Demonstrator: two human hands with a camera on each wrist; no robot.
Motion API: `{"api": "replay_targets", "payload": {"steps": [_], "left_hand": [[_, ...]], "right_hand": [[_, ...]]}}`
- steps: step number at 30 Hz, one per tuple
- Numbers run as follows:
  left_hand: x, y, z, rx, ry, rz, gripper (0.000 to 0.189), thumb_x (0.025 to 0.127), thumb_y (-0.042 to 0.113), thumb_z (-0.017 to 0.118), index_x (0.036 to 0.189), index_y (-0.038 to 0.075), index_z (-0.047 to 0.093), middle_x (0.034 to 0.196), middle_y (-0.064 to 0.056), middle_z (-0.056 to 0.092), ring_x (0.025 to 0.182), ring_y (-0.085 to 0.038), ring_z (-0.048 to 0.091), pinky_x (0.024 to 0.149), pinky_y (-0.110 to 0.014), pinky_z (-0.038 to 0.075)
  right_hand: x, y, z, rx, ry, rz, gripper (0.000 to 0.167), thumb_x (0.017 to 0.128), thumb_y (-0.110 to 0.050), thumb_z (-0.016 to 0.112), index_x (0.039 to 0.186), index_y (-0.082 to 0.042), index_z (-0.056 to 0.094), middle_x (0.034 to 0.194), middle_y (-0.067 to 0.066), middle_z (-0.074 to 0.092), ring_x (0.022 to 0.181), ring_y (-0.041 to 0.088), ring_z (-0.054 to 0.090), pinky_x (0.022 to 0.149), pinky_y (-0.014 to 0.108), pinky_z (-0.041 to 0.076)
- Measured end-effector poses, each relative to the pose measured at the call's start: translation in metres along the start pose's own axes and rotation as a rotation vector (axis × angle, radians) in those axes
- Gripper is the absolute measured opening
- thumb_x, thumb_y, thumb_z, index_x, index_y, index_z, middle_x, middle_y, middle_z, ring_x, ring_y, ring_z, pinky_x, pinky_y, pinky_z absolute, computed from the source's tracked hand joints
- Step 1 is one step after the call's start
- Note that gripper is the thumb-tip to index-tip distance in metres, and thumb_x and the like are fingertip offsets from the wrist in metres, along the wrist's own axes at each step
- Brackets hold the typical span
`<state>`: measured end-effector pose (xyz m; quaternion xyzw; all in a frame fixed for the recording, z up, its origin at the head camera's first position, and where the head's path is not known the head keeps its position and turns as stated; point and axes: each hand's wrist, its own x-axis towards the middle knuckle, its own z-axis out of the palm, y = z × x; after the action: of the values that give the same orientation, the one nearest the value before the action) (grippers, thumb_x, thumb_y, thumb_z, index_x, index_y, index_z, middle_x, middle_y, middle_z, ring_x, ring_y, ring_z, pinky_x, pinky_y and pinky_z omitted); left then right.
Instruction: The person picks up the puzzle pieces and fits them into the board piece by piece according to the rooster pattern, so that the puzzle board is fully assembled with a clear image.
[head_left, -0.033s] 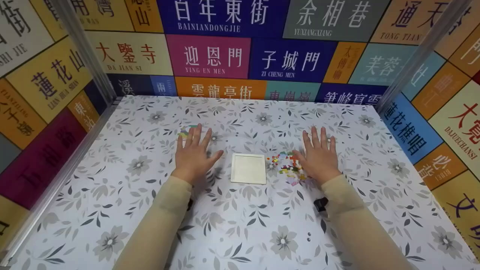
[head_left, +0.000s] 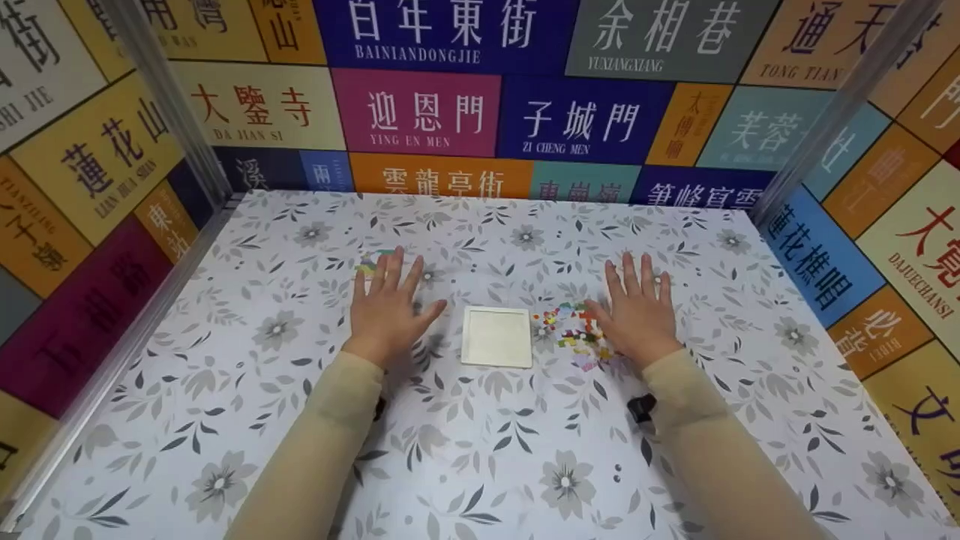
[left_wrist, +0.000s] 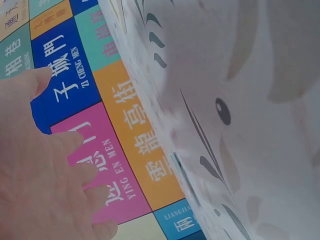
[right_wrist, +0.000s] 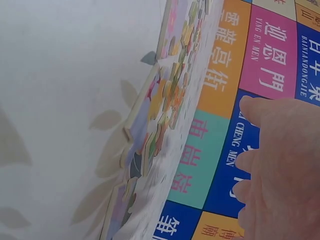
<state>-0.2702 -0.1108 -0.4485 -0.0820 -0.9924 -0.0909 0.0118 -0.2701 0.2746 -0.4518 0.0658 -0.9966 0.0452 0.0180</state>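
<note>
A cream square tray (head_left: 496, 337) with a raised rim lies between the two hands. To its right is a loose scatter of small colourful jigsaw pieces (head_left: 577, 341), partly covered by the right thumb. My right hand (head_left: 639, 315) has its fingers spread and straight and holds nothing. On the other side my left hand (head_left: 386, 311) is likewise spread, with its fingertips over a flat multicoloured item (head_left: 367, 266) that it partly hides. In the right wrist view the jigsaw pieces (right_wrist: 165, 110) appear as thin flat pieces, seen nearly edge-on.
A white floral cloth (head_left: 495, 457) covers the table. Panels with street names (head_left: 420, 112) stand behind it and on both sides, joined by metal corner posts. A dark wrist strap (head_left: 641, 409) shows under the right sleeve.
</note>
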Motion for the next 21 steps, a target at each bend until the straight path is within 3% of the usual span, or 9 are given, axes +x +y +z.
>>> {"api": "replay_targets", "payload": {"steps": [5,10,16,21], "left_hand": [[0.002,0.002,0.002,-0.028,-0.022,0.012,0.086,0.100,0.072,0.037,0.167,0.026,0.010,0.175,-0.007,-0.001,0.162,-0.033,0.000,0.127,-0.062,0.002],[0.004,0.003,0.003,-0.069,-0.048,0.054,0.086,0.101,0.061,0.050,0.168,0.024,0.011,0.175,-0.006,0.008,0.161,-0.036,0.003,0.127,-0.063,0.004],[0.005,0.006,0.004,-0.212,-0.055,0.135,0.088,0.096,0.037,0.072,0.166,0.019,0.023,0.170,-0.009,0.030,0.155,-0.039,0.030,0.124,-0.061,0.023],[0.007,0.011,0.006,-0.335,-0.130,0.202,0.078,0.094,0.027,0.076,0.161,0.015,0.037,0.165,-0.010,0.039,0.153,-0.033,0.035,0.122,-0.049,0.034]], "right_hand": [[0.000,0.002,0.001,0.015,0.001,-0.004,0.081,0.108,-0.056,0.038,0.166,-0.008,0.010,0.173,0.021,-0.004,0.158,0.047,-0.008,0.124,0.066,-0.005],[0.002,0.003,0.000,0.006,-0.005,-0.008,0.080,0.107,-0.052,0.046,0.166,-0.009,0.015,0.172,0.024,0.009,0.157,0.050,0.008,0.122,0.071,0.004],[0.004,0.005,0.001,0.014,0.053,-0.096,0.072,0.101,-0.043,0.063,0.158,-0.005,0.039,0.158,0.028,0.043,0.139,0.050,0.047,0.117,0.068,0.030],[0.007,0.008,0.004,0.087,0.083,-0.188,0.057,0.098,-0.036,0.072,0.143,-0.004,0.059,0.145,0.023,0.058,0.132,0.044,0.055,0.111,0.059,0.042]]}}
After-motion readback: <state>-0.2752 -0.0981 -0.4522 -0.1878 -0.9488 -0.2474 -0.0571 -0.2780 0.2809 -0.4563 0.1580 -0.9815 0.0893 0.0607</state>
